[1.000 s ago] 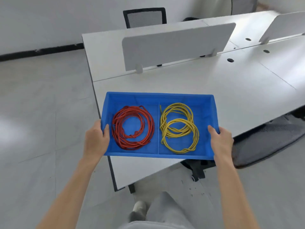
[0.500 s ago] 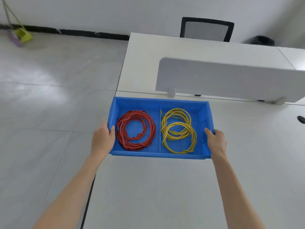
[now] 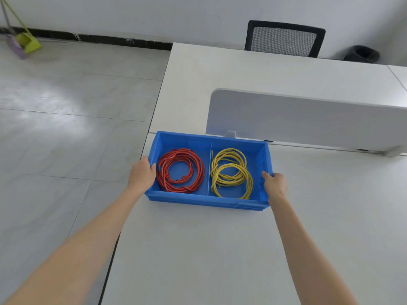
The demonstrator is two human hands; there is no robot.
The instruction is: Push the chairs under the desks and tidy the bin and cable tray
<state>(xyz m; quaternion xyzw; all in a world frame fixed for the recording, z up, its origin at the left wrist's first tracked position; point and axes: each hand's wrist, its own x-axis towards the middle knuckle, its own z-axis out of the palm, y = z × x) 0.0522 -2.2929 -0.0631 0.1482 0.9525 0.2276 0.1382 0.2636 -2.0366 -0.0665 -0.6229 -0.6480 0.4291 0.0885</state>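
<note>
The tray [image 3: 207, 200] now sits down on the desk [image 3: 220, 249] between the left hand [image 3: 142, 175] and right hand [image 3: 275, 183], both still holding its ends, so letting go comes next.

Blue tray [image 3: 207, 200]; red cable [image 3: 180, 170]; yellow cable [image 3: 231, 172].

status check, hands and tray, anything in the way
Left hand and right hand grip the blue tray by its ends. Tray at desk corner, red cable left, yellow cable right. Divider panel just behind.
</note>
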